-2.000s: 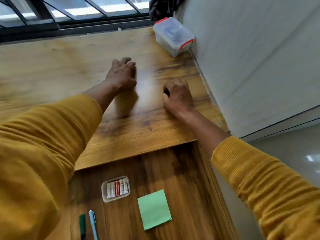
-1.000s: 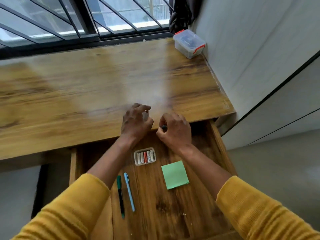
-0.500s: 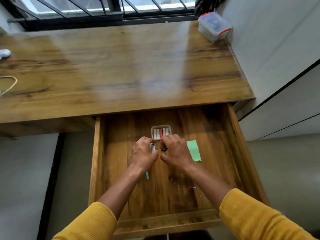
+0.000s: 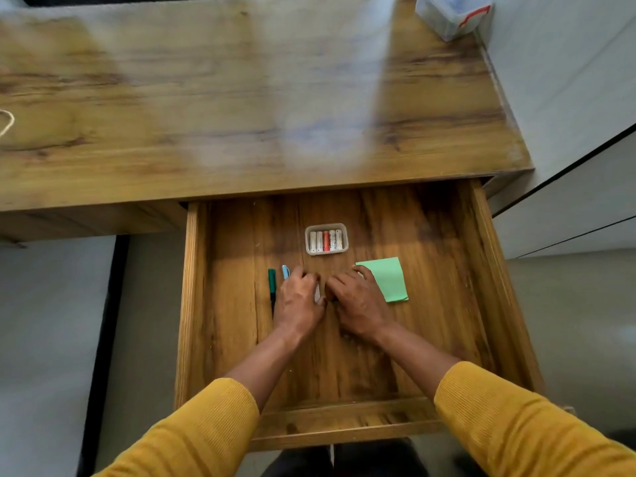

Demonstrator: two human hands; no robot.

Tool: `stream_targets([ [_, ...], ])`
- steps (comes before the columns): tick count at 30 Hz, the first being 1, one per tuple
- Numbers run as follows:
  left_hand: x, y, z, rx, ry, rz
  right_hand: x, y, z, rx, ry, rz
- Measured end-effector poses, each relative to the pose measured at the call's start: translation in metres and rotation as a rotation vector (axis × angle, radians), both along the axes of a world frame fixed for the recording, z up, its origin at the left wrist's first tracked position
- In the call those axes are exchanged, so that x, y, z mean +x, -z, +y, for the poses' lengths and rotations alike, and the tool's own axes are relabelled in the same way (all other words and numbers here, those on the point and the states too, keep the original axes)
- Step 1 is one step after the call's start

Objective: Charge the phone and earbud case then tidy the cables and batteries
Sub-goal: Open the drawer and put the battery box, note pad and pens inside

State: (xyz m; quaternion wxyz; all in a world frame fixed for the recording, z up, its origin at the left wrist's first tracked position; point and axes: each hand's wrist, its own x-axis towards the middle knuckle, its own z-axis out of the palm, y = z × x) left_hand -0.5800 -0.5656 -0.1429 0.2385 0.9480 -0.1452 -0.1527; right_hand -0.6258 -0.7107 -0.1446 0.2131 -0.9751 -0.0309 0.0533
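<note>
Both of my hands are down inside the open wooden drawer (image 4: 192, 304). My left hand (image 4: 297, 301) has its fingers curled round a small whitish battery (image 4: 317, 292). My right hand (image 4: 358, 301) is curled beside it, the fingertips pinching a small dark item that is mostly hidden. The two hands nearly touch. Just beyond them stands a small clear tray (image 4: 326, 253) holding several batteries, white ones and a red one. At the desk's far left edge lies a loop of pale cable (image 4: 7, 122). No phone or earbud case is in view.
In the drawer a green pen (image 4: 272, 287) and a blue pen (image 4: 285, 271) lie left of my left hand, and a green sticky pad (image 4: 385, 278) right of my right hand. A clear lidded box with red latches (image 4: 451, 15) sits on the desk's far right corner, by the wall.
My hands came off the desk top and down into the drawer, still holding their small items. Since half a second ago they have stayed almost in place near the battery tray.
</note>
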Motion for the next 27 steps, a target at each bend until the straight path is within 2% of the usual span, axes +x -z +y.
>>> stream_targets([
  [6, 0.001, -0.01, 0.014, -0.075, 0.018, -0.038, 0.0, -0.014, 0.003, 0.095, 0.026, -0.035],
  [9, 0.0, -0.023, 0.029, -0.137, 0.091, 0.069, -0.004, -0.026, 0.006, 0.195, 0.025, 0.048],
  [11, -0.003, -0.033, 0.04, -0.121, 0.182, 0.26, -0.009, -0.037, 0.006, 0.285, 0.014, 0.256],
  [14, -0.011, -0.039, 0.054, -0.02, 0.373, 0.57, -0.019, -0.047, 0.004, 0.402, -0.03, 0.713],
  [16, -0.021, -0.038, 0.061, 0.056, 0.499, 0.716, -0.028, -0.046, 0.001, 0.408, -0.13, 0.954],
  [18, -0.034, -0.033, 0.067, 0.107, 0.569, 0.803, -0.039, -0.041, -0.002, 0.387, -0.221, 1.106],
  [21, -0.053, -0.023, 0.076, 0.125, 0.566, 0.818, -0.053, -0.032, -0.004, 0.376, -0.23, 1.136],
  [27, -0.062, -0.013, 0.089, 0.081, 0.53, 0.713, -0.067, -0.018, -0.001, 0.315, -0.214, 1.075],
])
